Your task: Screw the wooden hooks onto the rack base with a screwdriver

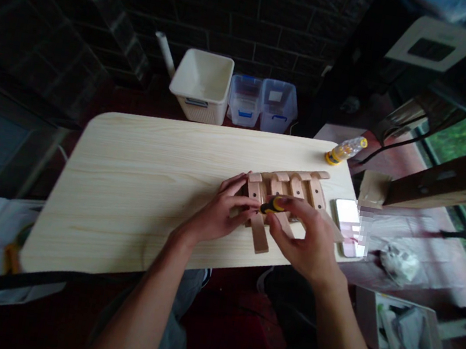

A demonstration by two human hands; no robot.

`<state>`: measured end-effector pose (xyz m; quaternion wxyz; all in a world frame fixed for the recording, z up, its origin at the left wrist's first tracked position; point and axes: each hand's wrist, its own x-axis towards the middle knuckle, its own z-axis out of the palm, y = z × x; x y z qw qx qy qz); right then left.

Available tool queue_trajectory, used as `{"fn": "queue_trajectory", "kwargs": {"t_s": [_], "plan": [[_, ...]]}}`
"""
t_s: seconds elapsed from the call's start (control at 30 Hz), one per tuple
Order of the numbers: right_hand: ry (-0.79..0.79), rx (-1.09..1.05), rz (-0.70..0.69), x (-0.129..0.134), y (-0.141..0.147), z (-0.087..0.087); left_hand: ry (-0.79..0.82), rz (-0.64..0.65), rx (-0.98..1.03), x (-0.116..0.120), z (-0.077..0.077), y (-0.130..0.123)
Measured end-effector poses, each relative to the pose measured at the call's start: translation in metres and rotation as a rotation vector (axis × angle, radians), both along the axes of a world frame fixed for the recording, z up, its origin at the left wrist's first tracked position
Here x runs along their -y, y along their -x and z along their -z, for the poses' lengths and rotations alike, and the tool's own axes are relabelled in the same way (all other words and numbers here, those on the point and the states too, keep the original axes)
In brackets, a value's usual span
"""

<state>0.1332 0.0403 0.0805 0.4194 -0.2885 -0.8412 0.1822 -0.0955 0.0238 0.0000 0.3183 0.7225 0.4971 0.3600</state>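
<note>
A wooden rack with several hook-like pegs (297, 186) lies on the light wood table (140, 171). My right hand (307, 233) is closed around a black and yellow screwdriver (273, 205), whose tip points left toward the rack's left end. Beside that tip, my left hand (227, 209) has its thumb and fingers pinched together at the wood; what they hold is too small to make out. One flat wooden strip (259, 235) sticks out from the rack toward me, below the screwdriver.
A clear bottle-shaped container with yellow ends (345, 150) stands at the table's back right corner. A phone-like white and pink object (349, 228) lies at the right edge. Behind the table stand a cream bin (204, 78) and two clear plastic boxes (278, 108). An open carton (407, 332) sits lower right.
</note>
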Motion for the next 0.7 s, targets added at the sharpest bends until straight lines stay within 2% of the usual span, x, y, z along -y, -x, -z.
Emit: {"fn": "queue_trajectory", "kwargs": {"t_s": [0.23,0.37,0.53,0.7], "plan": [[0.01,-0.001,0.018,-0.0003,-0.0006,0.0001,0.034,-0.024,0.095,0.0021,-0.0038,0.0018],[0.038,0.0,0.022,-0.0002,-0.0015,0.0008,0.03,0.018,0.096,0.0048,-0.0039,0.0024],[0.044,-0.01,0.022,0.0001,-0.002,0.0013,0.053,0.045,0.109,0.0059,0.0006,0.0021],[0.034,-0.017,0.021,0.0005,-0.0013,-0.001,0.082,-0.003,0.118,0.0052,0.0052,0.0007]]}}
